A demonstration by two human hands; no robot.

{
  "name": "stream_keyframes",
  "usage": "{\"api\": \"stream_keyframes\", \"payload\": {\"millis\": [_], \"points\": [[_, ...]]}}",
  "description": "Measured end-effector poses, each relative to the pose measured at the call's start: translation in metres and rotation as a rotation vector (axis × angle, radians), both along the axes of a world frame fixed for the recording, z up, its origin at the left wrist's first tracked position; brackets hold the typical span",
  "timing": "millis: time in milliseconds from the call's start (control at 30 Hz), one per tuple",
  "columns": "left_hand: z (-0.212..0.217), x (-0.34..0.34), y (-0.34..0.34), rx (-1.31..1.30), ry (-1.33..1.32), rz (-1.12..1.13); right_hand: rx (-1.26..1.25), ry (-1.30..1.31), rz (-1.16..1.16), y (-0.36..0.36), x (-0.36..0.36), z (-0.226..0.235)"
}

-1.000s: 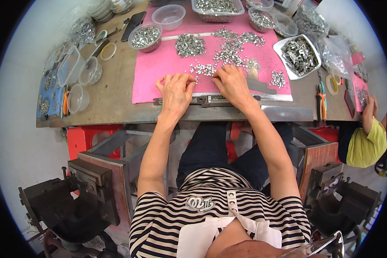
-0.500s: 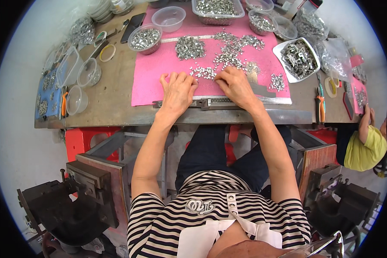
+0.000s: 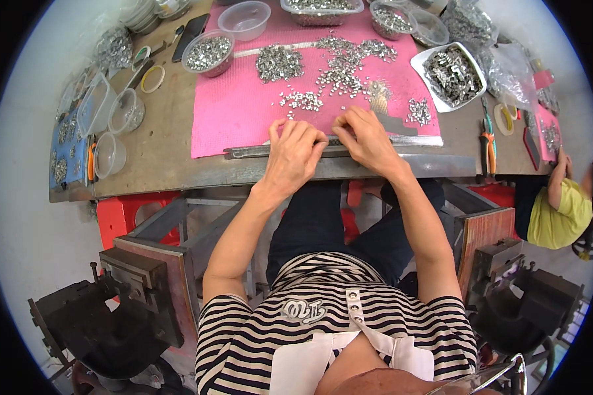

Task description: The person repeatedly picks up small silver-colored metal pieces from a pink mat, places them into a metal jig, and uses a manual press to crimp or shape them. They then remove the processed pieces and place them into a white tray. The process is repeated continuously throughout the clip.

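Both hands work over a long, narrow dark metal bar along the front edge of the pink mat. My left hand bends over its middle, thumb and forefinger pinched together at the bar. Just right of it, my right hand is also closed in a pinch, fingertips above the bar. Whatever small thing either pinch holds is too small to make out. Beyond the fingers lie a small scatter of shiny metal pieces and larger heaps of such pieces. A flat grey metal strip lies beside my right hand.
Tubs of metal pieces and an empty clear tub stand at the back. A white dish of clips sits right, near orange-handled pliers. Left are more tubs and a blue mat. Another person sits far right.
My left hand has moved right along the bar, closer to my right hand, and now covers the bar's middle fitting. The right hand stays pinched, slightly lower on the mat. The view has shifted slightly.
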State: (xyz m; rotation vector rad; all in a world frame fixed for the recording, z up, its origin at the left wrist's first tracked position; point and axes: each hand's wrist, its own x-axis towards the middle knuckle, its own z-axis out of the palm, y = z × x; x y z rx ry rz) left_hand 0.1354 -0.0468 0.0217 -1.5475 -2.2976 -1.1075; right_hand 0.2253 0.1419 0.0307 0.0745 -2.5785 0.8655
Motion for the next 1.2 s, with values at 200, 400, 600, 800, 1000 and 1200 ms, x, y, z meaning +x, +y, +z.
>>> {"api": "stream_keyframes", "payload": {"millis": [200, 400, 600, 800, 1000, 1200], "points": [[-0.004, 0.005, 0.003, 0.017, 0.031, 0.008, 0.100, 0.103, 0.005, -0.014, 0.020, -0.008], [-0.008, -0.001, -0.003, 0.078, 0.026, 0.071, 0.231, 0.207, 0.023, -0.018, 0.020, -0.010], [-0.003, -0.039, -0.019, -0.006, 0.011, 0.330, 0.139, 0.168, 0.038, -0.009, 0.013, -0.006], [-0.001, -0.053, -0.014, -0.094, 0.031, 0.329, 0.196, 0.186, -0.132, -0.007, -0.040, -0.016], [-0.002, -0.046, -0.011, -0.134, 0.074, 0.331, 0.362, 0.134, -0.138, -0.011, -0.050, -0.024], [-0.003, -0.047, -0.008, -0.155, 0.091, 0.335, 0.258, 0.040, -0.127, -0.006, -0.052, -0.020]]}}
